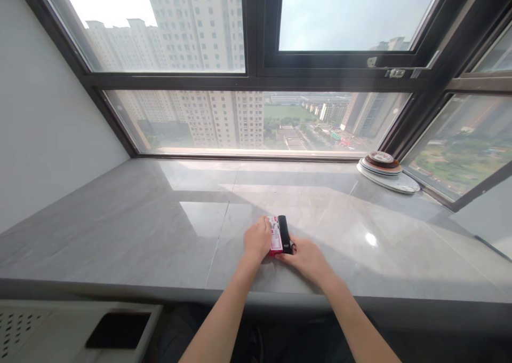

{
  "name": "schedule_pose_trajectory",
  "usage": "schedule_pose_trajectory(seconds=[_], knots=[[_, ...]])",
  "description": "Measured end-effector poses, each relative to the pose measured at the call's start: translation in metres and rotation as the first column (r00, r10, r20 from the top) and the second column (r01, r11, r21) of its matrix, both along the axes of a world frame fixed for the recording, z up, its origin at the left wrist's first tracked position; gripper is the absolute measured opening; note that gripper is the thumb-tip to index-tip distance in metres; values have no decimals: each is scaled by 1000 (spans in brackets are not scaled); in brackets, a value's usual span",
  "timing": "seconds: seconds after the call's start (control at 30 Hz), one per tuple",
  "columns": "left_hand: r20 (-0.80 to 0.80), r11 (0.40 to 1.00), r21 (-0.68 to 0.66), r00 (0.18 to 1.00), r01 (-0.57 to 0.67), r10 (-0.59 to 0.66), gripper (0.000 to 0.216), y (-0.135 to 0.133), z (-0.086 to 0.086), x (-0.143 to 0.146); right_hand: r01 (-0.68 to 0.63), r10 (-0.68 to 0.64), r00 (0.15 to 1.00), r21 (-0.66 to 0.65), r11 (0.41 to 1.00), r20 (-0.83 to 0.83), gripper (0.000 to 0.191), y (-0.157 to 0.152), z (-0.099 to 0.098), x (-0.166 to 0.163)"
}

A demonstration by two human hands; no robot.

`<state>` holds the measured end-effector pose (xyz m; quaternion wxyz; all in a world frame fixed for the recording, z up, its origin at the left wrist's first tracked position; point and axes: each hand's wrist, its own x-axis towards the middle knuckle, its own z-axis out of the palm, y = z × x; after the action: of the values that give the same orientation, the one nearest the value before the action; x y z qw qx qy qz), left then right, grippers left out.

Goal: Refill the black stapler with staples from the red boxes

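A small red-and-white printed box (276, 235) and a black oblong object (285, 234) are side by side, touching, low over the grey windowsill. My left hand (257, 238) is closed on the box from its left side, its fingers bent over the far left edge. From the right, my right hand (307, 258) grips the black object near its near end, with the thumb along the front edge by the box's corner. Some of the right fingers are hidden. The exact kind of the black object cannot be made out.
The wide grey stone sill (132, 229) runs up to a dark-framed window (256, 80). A stack of plates (382, 166) stands in the far right corner. Below the sill's front edge at left is a whitish perforated surface (40, 333) with a black flat object (118, 330).
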<state>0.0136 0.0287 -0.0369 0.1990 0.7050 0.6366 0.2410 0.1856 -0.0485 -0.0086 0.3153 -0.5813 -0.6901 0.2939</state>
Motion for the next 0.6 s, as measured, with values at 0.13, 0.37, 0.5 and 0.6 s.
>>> schedule_pose_trajectory(seconds=[0.13, 0.37, 0.5, 0.6], knots=[[9, 999, -31, 999, 37, -37, 46, 11, 3, 63, 41, -39, 997, -38, 998, 60, 32, 12, -1, 61], [62, 983, -108, 988, 147, -141, 36, 21, 19, 192, 52, -73, 996, -306, 951, -56, 54, 19, -5, 181], [98, 975, -159, 985, 157, -143, 37, 24, 28, 222, 71, -116, 987, -350, 934, -108, 67, 21, -11, 208], [120, 974, -152, 981, 169, -151, 38, 28, 30, 208, 134, -163, 985, -343, 930, -58, 84, 15, -11, 217]])
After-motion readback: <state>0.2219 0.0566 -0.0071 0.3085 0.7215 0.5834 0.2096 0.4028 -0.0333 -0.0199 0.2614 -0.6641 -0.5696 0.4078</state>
